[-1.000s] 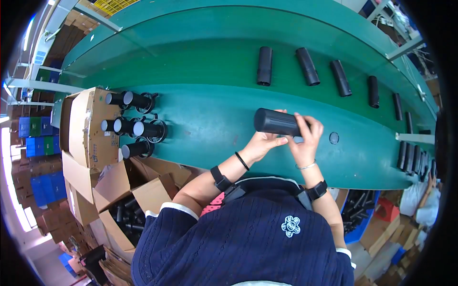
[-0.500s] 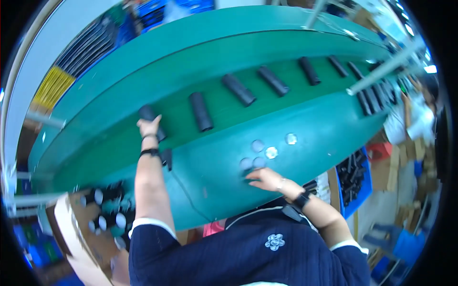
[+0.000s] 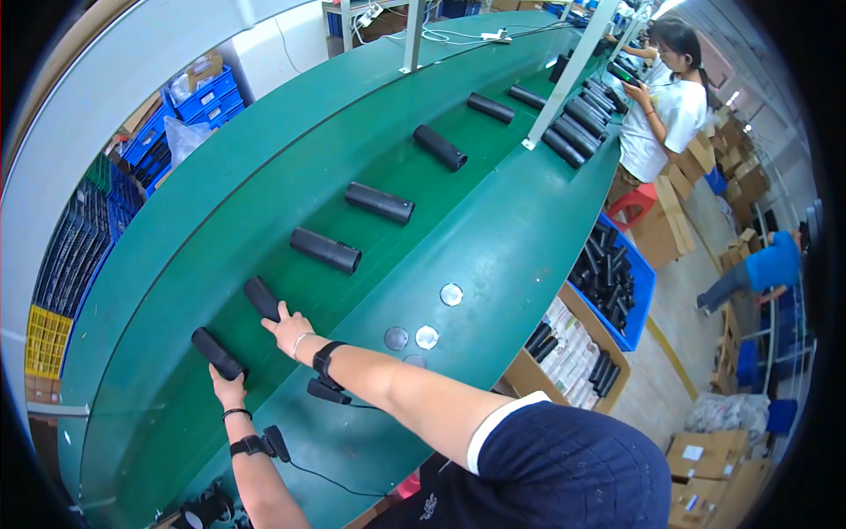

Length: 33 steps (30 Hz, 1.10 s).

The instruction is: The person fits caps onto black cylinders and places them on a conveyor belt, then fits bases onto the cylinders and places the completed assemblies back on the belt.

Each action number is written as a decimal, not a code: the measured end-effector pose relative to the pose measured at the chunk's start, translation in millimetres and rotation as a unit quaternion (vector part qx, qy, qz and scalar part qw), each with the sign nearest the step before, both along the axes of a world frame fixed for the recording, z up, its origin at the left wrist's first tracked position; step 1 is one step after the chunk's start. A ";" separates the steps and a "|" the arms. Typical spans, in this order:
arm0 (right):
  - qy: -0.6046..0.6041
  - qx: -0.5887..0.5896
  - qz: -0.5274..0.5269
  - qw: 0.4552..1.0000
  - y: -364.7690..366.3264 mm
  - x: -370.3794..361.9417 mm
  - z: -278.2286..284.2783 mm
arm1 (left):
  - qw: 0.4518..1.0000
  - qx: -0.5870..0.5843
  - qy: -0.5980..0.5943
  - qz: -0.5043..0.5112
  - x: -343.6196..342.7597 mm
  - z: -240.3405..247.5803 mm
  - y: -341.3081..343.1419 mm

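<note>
Resting on the darker green strip of the surface (image 3: 414,304), the lower black tube (image 3: 211,346) sits at the left hand (image 3: 228,388), whose grip is clamped around its near end. Just beyond it, the right hand (image 3: 289,333) touches the near end of the upper black tube (image 3: 259,294); whether that grip is clamped or loose, one cannot tell. Other black tubes (image 3: 326,250) lie spaced out farther along the strip. Round discs (image 3: 451,294) lie near the right forearm. Beyond the surface's right edge stand an open cardboard box (image 3: 614,381) and a blue bin (image 3: 644,304) of black parts. Farther off, a co-worker in a white shirt (image 3: 677,115) holds a dark object.
</note>
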State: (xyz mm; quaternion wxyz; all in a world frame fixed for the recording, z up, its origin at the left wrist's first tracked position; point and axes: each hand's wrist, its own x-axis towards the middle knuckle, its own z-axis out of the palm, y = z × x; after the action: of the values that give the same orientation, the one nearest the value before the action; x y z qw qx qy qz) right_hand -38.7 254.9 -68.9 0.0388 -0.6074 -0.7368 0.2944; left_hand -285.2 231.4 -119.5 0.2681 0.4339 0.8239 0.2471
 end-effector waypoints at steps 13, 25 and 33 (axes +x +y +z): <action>0.468 -0.029 -0.239 0.850 -264.8 332.8 20.7 | 0.963 0.082 -0.129 -0.224 160.5 58.6 -85.5; 0.362 -0.120 -0.352 0.855 -465.6 485.3 -35.4 | 0.807 -0.097 -0.344 -0.470 488.7 141.3 -207.8; 0.312 -0.147 -0.189 0.919 -417.7 487.6 -28.2 | 0.872 -0.083 -0.292 -0.384 454.7 148.5 -269.6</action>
State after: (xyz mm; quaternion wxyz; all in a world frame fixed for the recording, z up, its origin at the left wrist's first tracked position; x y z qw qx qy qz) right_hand 448.9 -162.8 -97.1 0.2319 -0.6116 -0.5073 0.5612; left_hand 169.5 -38.2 29.0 0.6057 0.6002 0.4937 0.1707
